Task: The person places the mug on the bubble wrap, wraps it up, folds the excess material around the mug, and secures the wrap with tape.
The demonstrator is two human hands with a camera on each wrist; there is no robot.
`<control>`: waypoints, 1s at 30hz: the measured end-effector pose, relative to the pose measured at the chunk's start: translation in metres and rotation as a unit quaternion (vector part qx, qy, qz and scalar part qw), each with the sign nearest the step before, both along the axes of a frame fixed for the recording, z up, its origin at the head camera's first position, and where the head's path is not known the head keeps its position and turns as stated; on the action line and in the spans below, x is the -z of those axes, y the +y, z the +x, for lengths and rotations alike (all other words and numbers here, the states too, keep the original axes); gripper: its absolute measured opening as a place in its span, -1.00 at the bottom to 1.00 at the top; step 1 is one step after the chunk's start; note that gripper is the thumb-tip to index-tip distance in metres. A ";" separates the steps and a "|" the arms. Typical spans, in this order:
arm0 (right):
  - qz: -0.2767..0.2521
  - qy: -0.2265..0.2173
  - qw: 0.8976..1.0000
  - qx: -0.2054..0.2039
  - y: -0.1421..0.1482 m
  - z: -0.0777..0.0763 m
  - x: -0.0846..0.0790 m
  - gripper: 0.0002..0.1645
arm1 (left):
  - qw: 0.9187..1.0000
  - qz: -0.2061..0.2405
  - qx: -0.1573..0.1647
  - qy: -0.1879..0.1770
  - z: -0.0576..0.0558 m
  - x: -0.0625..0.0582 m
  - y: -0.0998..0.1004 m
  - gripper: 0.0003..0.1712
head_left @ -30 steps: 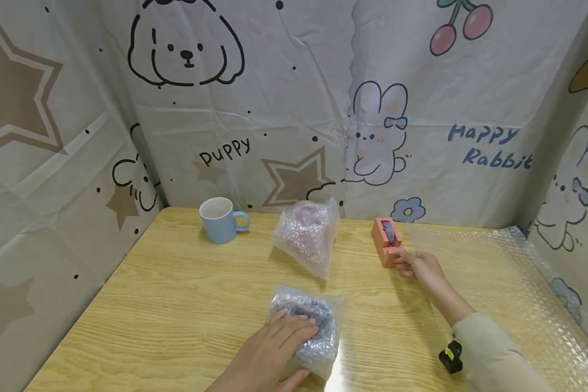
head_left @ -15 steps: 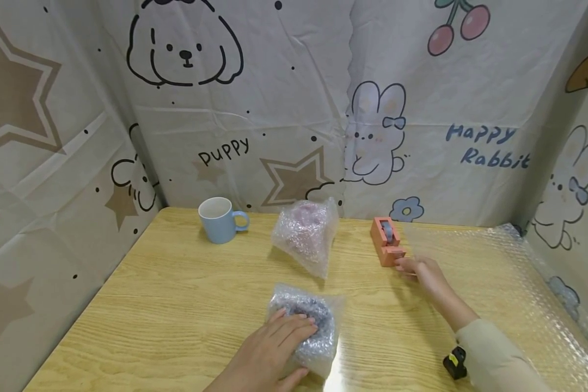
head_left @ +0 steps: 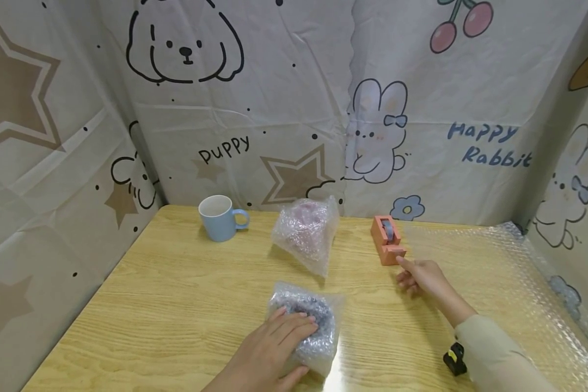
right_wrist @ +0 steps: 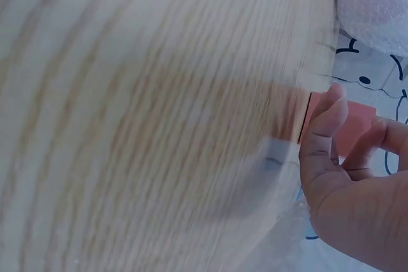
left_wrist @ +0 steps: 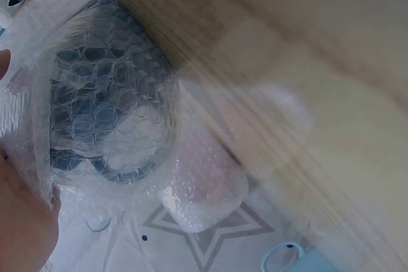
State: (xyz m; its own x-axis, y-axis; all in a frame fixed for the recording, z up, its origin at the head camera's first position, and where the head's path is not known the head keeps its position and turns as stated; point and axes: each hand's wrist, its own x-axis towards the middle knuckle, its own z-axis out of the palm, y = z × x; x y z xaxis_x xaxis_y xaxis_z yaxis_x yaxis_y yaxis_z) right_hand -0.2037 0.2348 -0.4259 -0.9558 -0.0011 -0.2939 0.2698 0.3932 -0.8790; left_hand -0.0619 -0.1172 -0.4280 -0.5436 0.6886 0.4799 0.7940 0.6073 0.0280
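A dark, rounded object wrapped in bubble wrap (head_left: 318, 337) lies at the front middle of the table. My left hand (head_left: 274, 348) rests on it, fingers laid across the top and thumb at the near side. The left wrist view shows the bubble-wrapped object (left_wrist: 108, 106) close up, its exact kind blurred by the wrap. My right hand (head_left: 423, 277) is at the front end of an orange tape dispenser (head_left: 388, 242), one fingertip at its cutter edge and the other fingers loosely bent. In the right wrist view the thumb and fingers stand apart in front of the dispenser (right_wrist: 357, 119); I see no tape strip.
At the back stand a light blue mug (head_left: 220, 220) and a pinkish object in bubble wrap (head_left: 306, 234). A bubble wrap sheet (head_left: 509, 283) spreads over the right side. A small black and yellow item (head_left: 454, 359) is by the right sleeve. Printed cloth (head_left: 294, 109) borders the table.
My right hand has shifted slightly at the dispenser's front, its lower fingers now spread lower and further apart from it. The left hand stays on the bubble-wrapped object.
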 end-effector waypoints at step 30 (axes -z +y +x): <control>0.112 0.066 0.991 -0.016 0.008 -0.006 -0.016 -0.50 | 1.000 0.001 0.003 0.014 -0.001 0.003 0.001 -0.16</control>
